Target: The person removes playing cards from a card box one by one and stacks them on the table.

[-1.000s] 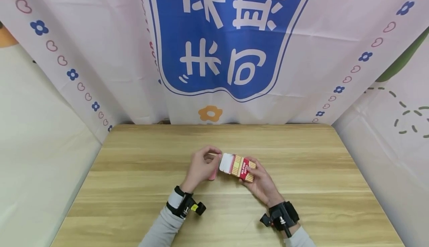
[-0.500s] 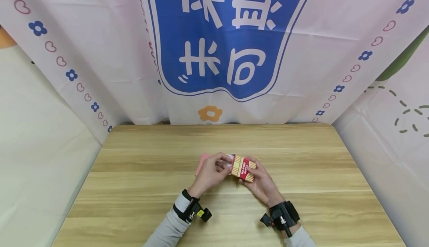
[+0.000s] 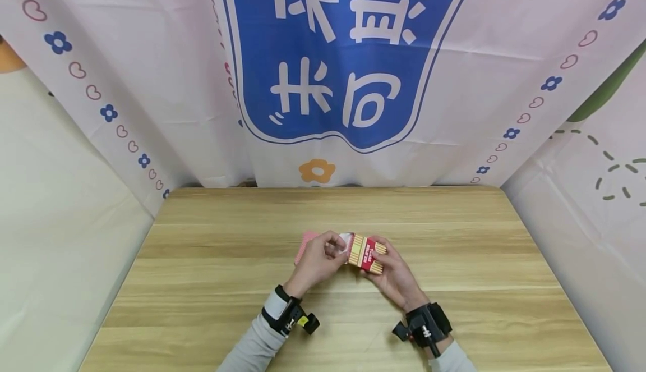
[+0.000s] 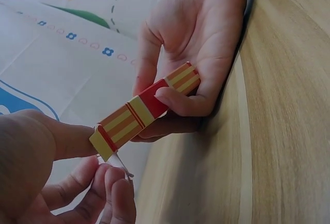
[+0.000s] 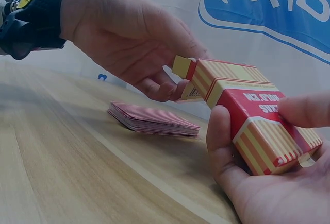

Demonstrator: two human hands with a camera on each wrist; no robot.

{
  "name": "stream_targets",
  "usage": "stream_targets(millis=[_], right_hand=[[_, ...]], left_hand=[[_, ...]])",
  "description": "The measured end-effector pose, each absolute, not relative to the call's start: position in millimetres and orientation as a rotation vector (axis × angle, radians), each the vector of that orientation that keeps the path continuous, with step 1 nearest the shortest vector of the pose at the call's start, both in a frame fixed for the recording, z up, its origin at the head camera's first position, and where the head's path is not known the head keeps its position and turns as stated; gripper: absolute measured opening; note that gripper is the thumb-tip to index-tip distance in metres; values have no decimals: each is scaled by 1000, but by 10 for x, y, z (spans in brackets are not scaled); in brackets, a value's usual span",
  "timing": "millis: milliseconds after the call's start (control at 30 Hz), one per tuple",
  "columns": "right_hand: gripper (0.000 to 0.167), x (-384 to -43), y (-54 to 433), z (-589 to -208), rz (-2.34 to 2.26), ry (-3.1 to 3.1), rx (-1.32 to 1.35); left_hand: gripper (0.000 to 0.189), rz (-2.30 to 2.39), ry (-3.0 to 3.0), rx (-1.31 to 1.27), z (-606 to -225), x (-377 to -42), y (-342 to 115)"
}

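Observation:
My right hand (image 3: 396,282) grips a red and yellow striped playing card box (image 3: 365,253), held tilted above the table with its flap end toward the left. At that end, my left hand (image 3: 315,260) pinches the white inner side of the open flap. In the left wrist view its thumb (image 4: 77,140) reaches the box's end, and the other fingers curl below by the flap. A deck of cards (image 5: 154,118) with a pink-red patterned back lies on the table beneath the left hand, partly covered by it in the head view.
The wood-grain table (image 3: 227,304) spreads around both hands. A white cloth with a blue printed sign (image 3: 343,102) hangs along its back edge, and pale cloths stand at both sides. Each wrist wears a black strap with a camera.
My left hand has moved right, from over the deck to the box's open flap, uncovering the deck's left part. For the last half second it stays there. The right hand holds the box still.

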State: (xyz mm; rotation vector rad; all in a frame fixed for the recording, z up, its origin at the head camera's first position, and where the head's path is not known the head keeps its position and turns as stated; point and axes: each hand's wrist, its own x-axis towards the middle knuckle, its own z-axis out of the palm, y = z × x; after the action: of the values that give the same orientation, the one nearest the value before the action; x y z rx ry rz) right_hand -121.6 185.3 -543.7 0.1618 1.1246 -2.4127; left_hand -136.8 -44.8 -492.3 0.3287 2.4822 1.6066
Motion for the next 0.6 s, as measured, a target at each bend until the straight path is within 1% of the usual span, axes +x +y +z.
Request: stream_targets(millis=[167, 467, 600], right_hand=[[52, -1224, 1861, -5446, -2407, 1121, 171], [50, -1237, 1860, -5447, -2424, 1104, 178], [48, -1222, 1862, -5454, -2422, 1099, 180]], left_hand=[[12, 1572, 2493, 299, -4913, -1368, -459], [6, 1450, 2580, 333, -4841, -1385, -523], [8, 1409, 2582, 321, -4825, -1379, -548]])
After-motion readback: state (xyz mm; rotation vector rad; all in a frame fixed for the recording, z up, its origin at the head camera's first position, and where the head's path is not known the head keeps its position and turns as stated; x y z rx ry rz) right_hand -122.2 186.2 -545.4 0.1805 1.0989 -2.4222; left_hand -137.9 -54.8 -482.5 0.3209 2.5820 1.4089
